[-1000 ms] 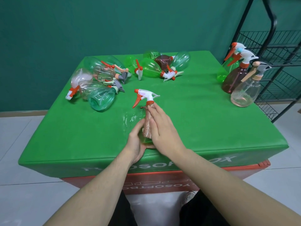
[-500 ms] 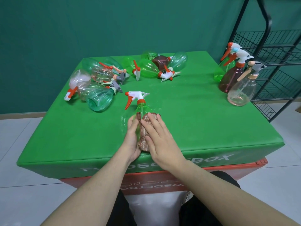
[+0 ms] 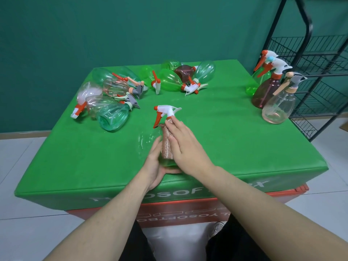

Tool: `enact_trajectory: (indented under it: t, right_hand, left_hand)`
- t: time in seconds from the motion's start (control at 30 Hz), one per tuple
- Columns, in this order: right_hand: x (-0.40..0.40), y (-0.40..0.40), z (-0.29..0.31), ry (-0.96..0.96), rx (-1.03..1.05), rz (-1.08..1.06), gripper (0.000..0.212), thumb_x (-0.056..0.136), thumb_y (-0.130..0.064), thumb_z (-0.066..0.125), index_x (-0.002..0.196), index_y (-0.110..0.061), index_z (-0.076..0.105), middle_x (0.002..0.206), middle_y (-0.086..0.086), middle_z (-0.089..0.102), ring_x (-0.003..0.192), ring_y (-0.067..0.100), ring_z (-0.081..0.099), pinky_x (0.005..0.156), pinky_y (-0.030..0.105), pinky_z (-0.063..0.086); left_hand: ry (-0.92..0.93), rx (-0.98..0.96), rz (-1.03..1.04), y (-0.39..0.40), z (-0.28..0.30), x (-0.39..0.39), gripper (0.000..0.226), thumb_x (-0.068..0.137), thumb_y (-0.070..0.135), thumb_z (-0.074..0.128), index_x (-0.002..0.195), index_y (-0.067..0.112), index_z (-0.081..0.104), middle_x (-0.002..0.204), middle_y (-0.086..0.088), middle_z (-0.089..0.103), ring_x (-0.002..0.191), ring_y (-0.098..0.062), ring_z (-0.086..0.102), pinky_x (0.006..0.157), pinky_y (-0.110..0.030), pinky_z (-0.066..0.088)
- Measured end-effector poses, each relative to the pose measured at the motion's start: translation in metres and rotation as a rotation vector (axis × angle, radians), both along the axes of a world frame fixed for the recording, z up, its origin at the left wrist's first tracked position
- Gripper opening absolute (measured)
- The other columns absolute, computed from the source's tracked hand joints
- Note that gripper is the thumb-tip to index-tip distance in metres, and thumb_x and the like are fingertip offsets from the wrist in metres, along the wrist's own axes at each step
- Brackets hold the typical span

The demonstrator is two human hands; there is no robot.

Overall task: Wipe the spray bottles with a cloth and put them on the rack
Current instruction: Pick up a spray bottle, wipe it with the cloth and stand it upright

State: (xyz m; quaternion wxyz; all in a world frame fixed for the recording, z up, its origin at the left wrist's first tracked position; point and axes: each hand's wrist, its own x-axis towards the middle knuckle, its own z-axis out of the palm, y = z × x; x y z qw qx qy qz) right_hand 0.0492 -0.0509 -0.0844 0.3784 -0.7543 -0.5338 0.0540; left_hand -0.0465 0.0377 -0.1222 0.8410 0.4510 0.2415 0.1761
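Cloth (image 3: pixel 167 146) now higher up the clear green, white-and-orange-triggered bottle (image 3: pixel 150 142); left hand (image 3: pixel 155 164) gripping base, right hand (image 3: pixel 185 146) flat-fingered.

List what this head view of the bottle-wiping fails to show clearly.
1. Held green bottle: body mostly covered by the cloth, the right hand and the left hand.
2. Rack: cut off by the right and top edges.
3. Box lettering: partly hidden by the forearms.
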Motion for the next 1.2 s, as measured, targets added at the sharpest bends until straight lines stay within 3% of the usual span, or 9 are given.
enact_trajectory:
  t: [0.1, 0.27, 0.4, 0.53, 0.7, 0.83, 0.97, 1.1, 1.2]
  right_hand:
    - [0.005, 0.006, 0.003, 0.122, -0.028, -0.016, 0.049, 0.110, -0.032, 0.032, 0.157, -0.022, 0.035, 0.168, -0.004, 0.021, 0.152, 0.010, 0.021, 0.126, 0.031, 0.015]
    - [0.005, 0.014, 0.008, 0.322, -0.036, -0.090, 0.048, 0.111, -0.031, 0.031, 0.158, -0.028, 0.033, 0.162, -0.006, 0.034, 0.147, 0.008, 0.032, 0.121, 0.027, 0.022]
    - [-0.003, 0.009, 0.002, 0.280, -0.017, -0.103, 0.048, 0.110, -0.030, 0.030, 0.158, -0.025, 0.034, 0.158, -0.002, 0.040, 0.142, 0.011, 0.038, 0.120, 0.033, 0.029]
    - [-0.012, -0.001, -0.011, 0.157, 0.009, -0.081, 0.051, 0.108, -0.029, 0.028, 0.157, -0.016, 0.033, 0.161, 0.003, 0.033, 0.148, 0.014, 0.030, 0.124, 0.037, 0.023]
    - [-0.026, -0.019, -0.023, 0.049, -0.023, -0.069, 0.055, 0.108, -0.036, 0.024, 0.160, -0.020, 0.024, 0.167, 0.001, 0.018, 0.153, 0.013, 0.016, 0.126, 0.030, 0.013]
    - [-0.029, -0.031, -0.031, 0.024, -0.026, -0.043, 0.055, 0.108, -0.037, 0.027, 0.162, -0.026, 0.017, 0.169, -0.003, 0.011, 0.155, 0.012, 0.010, 0.127, 0.038, 0.013]
    - [-0.028, -0.037, -0.028, 0.041, 0.025, -0.047, 0.053, 0.110, -0.031, 0.032, 0.161, -0.025, 0.020, 0.169, -0.005, 0.013, 0.154, 0.006, 0.009, 0.127, 0.030, 0.009]
    - [-0.020, -0.029, -0.017, 0.293, 0.181, -0.159, 0.049, 0.110, -0.028, 0.028, 0.158, -0.019, 0.028, 0.161, -0.002, 0.032, 0.148, 0.002, 0.026, 0.123, 0.022, 0.017]
    - [-0.014, -0.024, -0.004, 0.572, 0.242, -0.239, 0.040, 0.112, -0.031, 0.027, 0.146, -0.026, 0.046, 0.142, -0.009, 0.055, 0.131, -0.004, 0.048, 0.114, 0.017, 0.034]
  left_hand:
    - [0.014, 0.006, -0.007, -0.002, 0.001, -0.001, 0.082, 0.073, 0.063, 0.070, 0.145, 0.028, 0.049, 0.130, -0.008, 0.071, 0.107, -0.029, 0.074, 0.083, -0.065, 0.058]
    - [0.021, 0.005, 0.026, -0.001, -0.003, 0.000, 0.066, 0.088, 0.051, 0.056, 0.146, 0.023, 0.047, 0.132, -0.017, 0.068, 0.106, -0.033, 0.073, 0.077, -0.059, 0.060]
    - [0.046, 0.001, 0.054, 0.001, -0.006, 0.003, 0.066, 0.092, 0.057, 0.057, 0.147, 0.022, 0.048, 0.134, -0.014, 0.067, 0.111, -0.032, 0.072, 0.077, -0.057, 0.060]
    - [0.094, 0.044, 0.102, -0.001, -0.003, 0.006, 0.044, 0.105, 0.045, 0.044, 0.141, 0.020, 0.052, 0.127, -0.011, 0.071, 0.100, -0.021, 0.075, 0.066, -0.045, 0.061]
    - [0.091, 0.006, 0.178, -0.005, 0.003, 0.009, 0.079, 0.083, 0.064, 0.071, 0.145, 0.019, 0.052, 0.135, -0.011, 0.068, 0.121, -0.026, 0.068, 0.089, -0.038, 0.057]
    - [0.060, -0.014, 0.222, -0.004, 0.003, 0.011, 0.090, 0.071, 0.054, 0.085, 0.143, 0.015, 0.050, 0.121, -0.010, 0.073, 0.109, -0.026, 0.073, 0.079, -0.036, 0.060]
    - [0.023, -0.091, 0.147, -0.010, 0.010, 0.011, 0.109, 0.057, 0.054, 0.096, 0.147, 0.010, 0.051, 0.132, -0.016, 0.068, 0.115, -0.032, 0.070, 0.085, -0.039, 0.060]
    - [-0.038, -0.042, 0.127, -0.021, 0.018, 0.019, 0.072, 0.073, 0.034, 0.082, 0.136, 0.013, 0.056, 0.111, -0.007, 0.075, 0.095, -0.021, 0.073, 0.077, -0.035, 0.059]
    - [-0.018, 0.065, 0.150, -0.028, 0.022, 0.026, 0.068, 0.071, 0.029, 0.083, 0.132, 0.016, 0.057, 0.114, -0.007, 0.075, 0.105, -0.024, 0.070, 0.089, -0.041, 0.056]
